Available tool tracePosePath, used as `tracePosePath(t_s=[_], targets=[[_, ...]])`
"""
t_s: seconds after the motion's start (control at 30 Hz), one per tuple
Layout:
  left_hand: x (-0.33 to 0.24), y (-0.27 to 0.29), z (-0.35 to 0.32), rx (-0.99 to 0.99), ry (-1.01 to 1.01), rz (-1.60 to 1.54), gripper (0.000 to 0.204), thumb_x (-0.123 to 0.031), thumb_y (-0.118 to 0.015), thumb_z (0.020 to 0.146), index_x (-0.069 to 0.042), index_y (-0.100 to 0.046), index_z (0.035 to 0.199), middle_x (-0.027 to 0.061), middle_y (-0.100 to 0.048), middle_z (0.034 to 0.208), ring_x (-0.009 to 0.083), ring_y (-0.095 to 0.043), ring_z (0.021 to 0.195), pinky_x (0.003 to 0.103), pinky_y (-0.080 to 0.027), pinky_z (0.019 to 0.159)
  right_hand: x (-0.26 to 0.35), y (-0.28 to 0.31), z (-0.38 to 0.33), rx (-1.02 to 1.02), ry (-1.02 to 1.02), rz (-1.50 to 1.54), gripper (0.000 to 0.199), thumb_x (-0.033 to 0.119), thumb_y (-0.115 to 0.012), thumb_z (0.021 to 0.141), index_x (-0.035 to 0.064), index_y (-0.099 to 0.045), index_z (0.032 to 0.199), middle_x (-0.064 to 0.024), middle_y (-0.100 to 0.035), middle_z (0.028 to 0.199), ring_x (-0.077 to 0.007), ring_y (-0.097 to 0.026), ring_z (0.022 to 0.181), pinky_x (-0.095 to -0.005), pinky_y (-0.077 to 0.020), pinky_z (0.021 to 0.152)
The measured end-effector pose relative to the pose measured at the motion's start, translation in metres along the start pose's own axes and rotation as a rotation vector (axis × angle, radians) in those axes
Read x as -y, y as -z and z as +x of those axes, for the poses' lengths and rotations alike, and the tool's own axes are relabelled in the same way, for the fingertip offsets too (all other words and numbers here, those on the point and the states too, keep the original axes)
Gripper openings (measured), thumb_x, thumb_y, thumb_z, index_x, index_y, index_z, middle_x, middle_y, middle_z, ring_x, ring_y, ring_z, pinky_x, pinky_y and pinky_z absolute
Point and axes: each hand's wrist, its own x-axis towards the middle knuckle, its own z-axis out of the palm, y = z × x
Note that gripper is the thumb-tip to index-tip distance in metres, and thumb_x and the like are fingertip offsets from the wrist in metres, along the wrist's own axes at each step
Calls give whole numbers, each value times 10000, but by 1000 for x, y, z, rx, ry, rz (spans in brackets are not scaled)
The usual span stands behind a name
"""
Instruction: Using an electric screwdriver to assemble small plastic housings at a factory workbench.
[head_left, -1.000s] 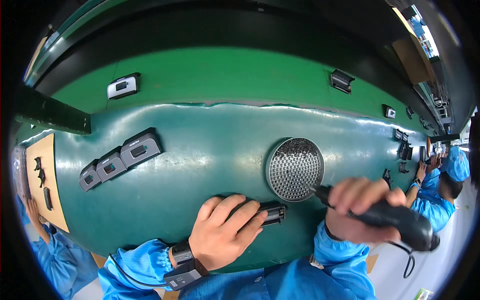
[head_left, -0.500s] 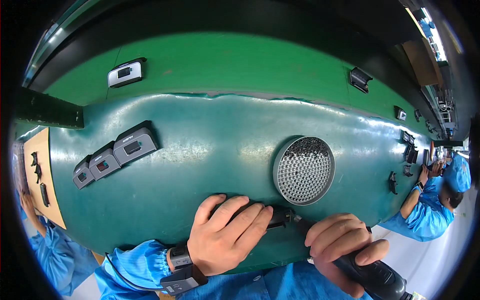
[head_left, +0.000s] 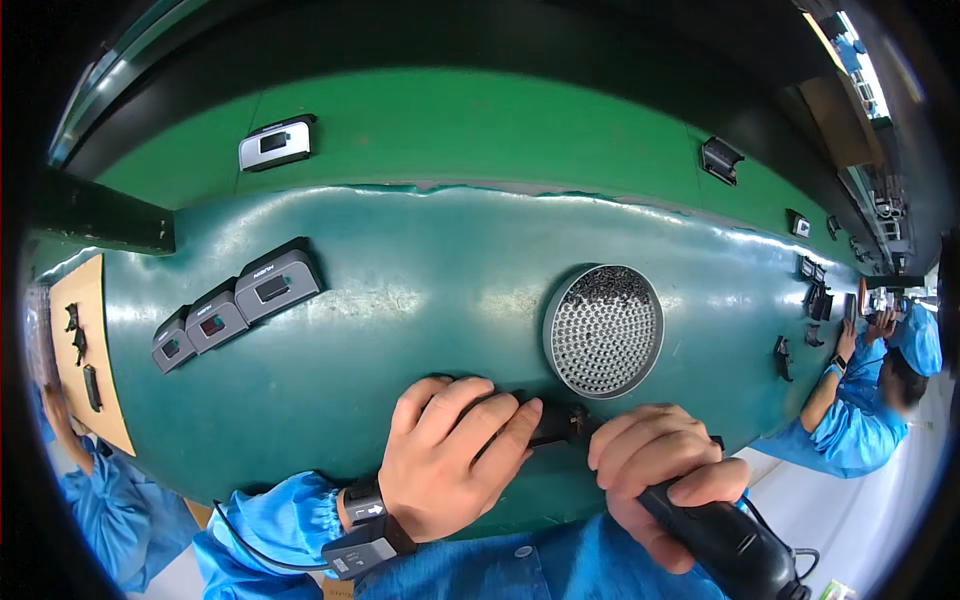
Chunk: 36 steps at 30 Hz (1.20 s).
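My left hand [head_left: 450,455] is closed over a black plastic part [head_left: 550,426], pressing it against the green tabletop; its right end sticks out past the fingertips. My right hand [head_left: 665,480] grips a black electric screwdriver [head_left: 725,540], tilted with its front end toward the part's right end. The fingers hide the tip, so I cannot tell whether it touches. Just beyond the hands lies a round grey screw tray [head_left: 661,345] with a perforated plate, small dark screws [head_left: 610,287] gathered at its far side.
Three grey housings with small windows [head_left: 272,288] stand in a row at left. On the far green strip are a silver-fronted unit [head_left: 275,143] and a black part [head_left: 720,160]. More black parts [head_left: 783,357] lie at right near a co-worker [head_left: 850,420]. A tan board [head_left: 110,370] holds parts at left.
My right hand has brought the screwdriver left and slightly up, closer to the black part. The left hand stays on the part. The silver-fronted unit now appears farther right.
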Motion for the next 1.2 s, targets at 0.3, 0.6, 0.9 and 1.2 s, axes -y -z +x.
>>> tracePosePath(t_s=[0.3, 0.6, 0.9, 1.2], targets=[[-8, 12, -2, 5, -17, 10, 495, -238, -850, 645, -54, -740, 1091, 63, -652, 1051, 274, -599, 1025, 471, -467, 906, 32, 4, 25, -333, -12, 42, 541, 555, -646, 962, 134, -464, 1248, -121, -610, 772, -238, -603, 545, -392, -523, 467], [-3, 8, -3, 7, -2, 10, 477, -237, -850, 658, -51, -741, 1083, 62, -647, 1038, 269, -594, 1026, 470, -474, 896, -15, 27, 23, -296, -64, -43, 611, 623, -588, 960, 101, -401, 1217, -137, -582, 784, -255, -597, 570, -404, -537, 520], [-5, 4, -4, 10, -11, 16, 479, -243, -845, 667, -48, -738, 1090, 55, -651, 1043, 267, -594, 1026, 463, -473, 892, -16, 28, 20, -227, -53, -81, 618, 629, -594, 953, 95, -407, 1204, -136, -586, 790, -257, -606, 589, -396, -540, 527], [15, 22, -10, 96, 120, -252, 578, -257, -905, 546, -141, -760, 1094, -33, -671, 1069, 222, -578, 1071, 408, -386, 948, 36, -36, 25, -325, -17, 88, 488, 490, -658, 972, 96, -468, 1187, -112, -625, 762, -244, -609, 552, -387, -531, 476]])
